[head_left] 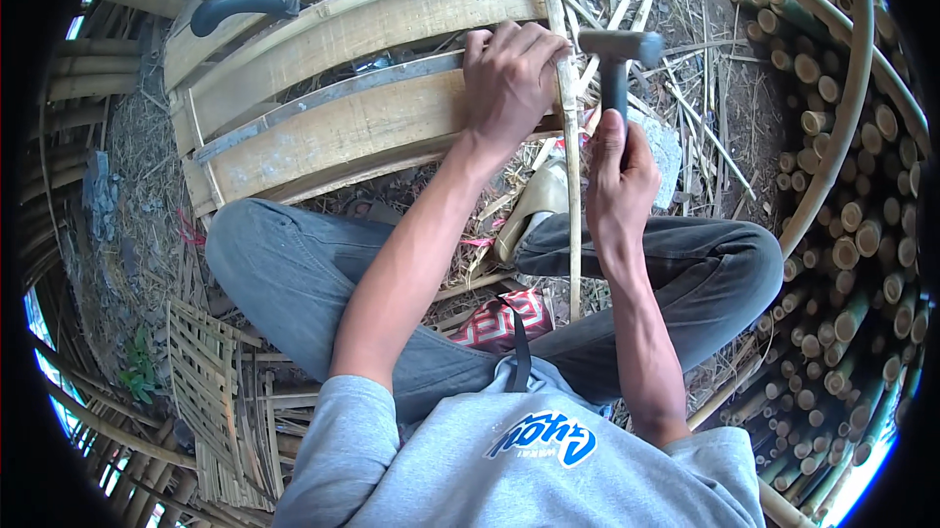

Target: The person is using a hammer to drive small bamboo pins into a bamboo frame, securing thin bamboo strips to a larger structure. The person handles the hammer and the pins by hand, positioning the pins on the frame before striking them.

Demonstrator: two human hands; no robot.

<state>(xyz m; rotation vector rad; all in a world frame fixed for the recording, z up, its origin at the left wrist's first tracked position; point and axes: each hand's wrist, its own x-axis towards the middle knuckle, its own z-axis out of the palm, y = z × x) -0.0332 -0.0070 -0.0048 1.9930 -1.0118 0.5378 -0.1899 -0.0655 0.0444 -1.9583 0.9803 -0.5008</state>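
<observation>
My right hand (624, 176) grips the dark handle of a hammer (614, 78), its thumb lying along the handle. The metal hammer head is beside a long thin bamboo strip (566, 117), close to my left fingertips. My left hand (511, 78) rests at the right end of a slatted wooden frame (333, 127), fingers curled and pinched together against the strip. Whatever lies between those fingers is hidden. The strip crosses the ends of the slats and runs down toward my lap.
A dark curved handle-like piece (245, 9) lies over the frame's upper left. Cut bamboo poles (847, 225) are stacked at right, behind a bent pole (852, 117). A woven bamboo panel (211, 381) lies at lower left. Splinters litter the ground, and a pale block (661, 161) sits beyond my right hand.
</observation>
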